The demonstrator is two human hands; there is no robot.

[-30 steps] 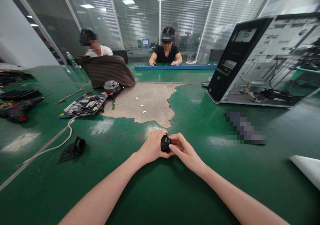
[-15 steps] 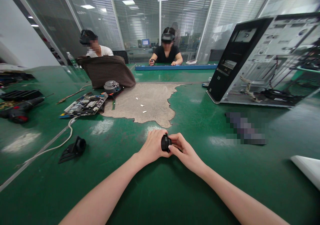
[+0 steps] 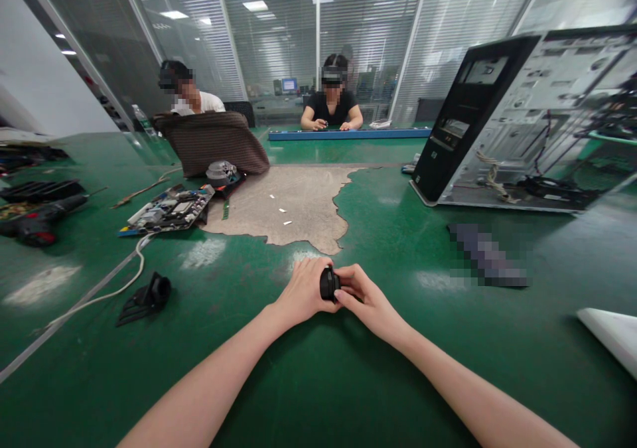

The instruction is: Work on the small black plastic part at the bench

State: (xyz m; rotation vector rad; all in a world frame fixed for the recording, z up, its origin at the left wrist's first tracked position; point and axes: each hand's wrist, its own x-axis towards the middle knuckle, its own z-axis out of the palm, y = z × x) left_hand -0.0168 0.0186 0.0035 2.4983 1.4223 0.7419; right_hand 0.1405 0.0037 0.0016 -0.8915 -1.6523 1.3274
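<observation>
Between my two hands is a small black round part (image 3: 329, 284), with a ribbed-looking rim; its exact kind I cannot make out. My left hand (image 3: 304, 287) wraps round its left side, the fingers curled over behind. From the right, my right hand (image 3: 364, 298) pinches its edge between thumb and fingertips. The hands are just above or resting on the green tabletop (image 3: 318, 381); the contact is hidden. Off to the left lies a black plastic piece with a round tube end (image 3: 149, 297), apart from both hands.
An open computer case (image 3: 478, 123) stands at right, near a dark flat object (image 3: 488, 255) and a white corner piece (image 3: 612, 335). Left are a circuit board (image 3: 172, 209), a CPU cooler (image 3: 222, 172), a power drill (image 3: 42, 222) and a white cable (image 3: 142, 262). Two people sit across the table.
My hands and the black round part stay almost exactly in place. Across the table, one person's hand has shifted slightly to the right.
</observation>
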